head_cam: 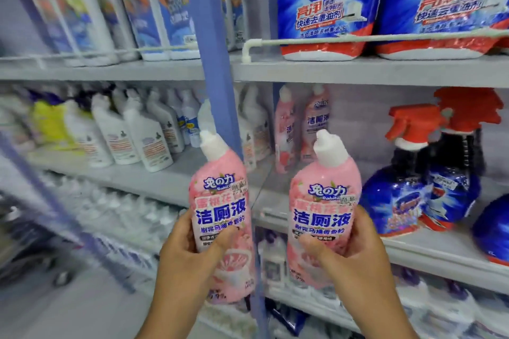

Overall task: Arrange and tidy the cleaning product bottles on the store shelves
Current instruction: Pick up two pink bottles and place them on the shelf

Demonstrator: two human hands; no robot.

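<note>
We hold 2 pink toilet-cleaner bottles upright before the middle shelf (358, 71). Our left hand (184, 253) is wrapped around the left bottle (220, 201), and our right hand (355, 256) is wrapped around the right bottle (325, 201). Each has a white angled nozzle cap, blue lettering and a floral label. 2 matching pink bottles (303, 124) stand on the shelf behind.

You hold two pink bottles (220, 201) (323, 206) with white angled caps and blue lettering; more pink ones (316, 118) stand behind. The spray bottles (407, 187) are blue with red triggers, the refill bags (327, 2) blue, red and white, the upright post (212, 44) blue, the shelves (385, 71) grey
</note>
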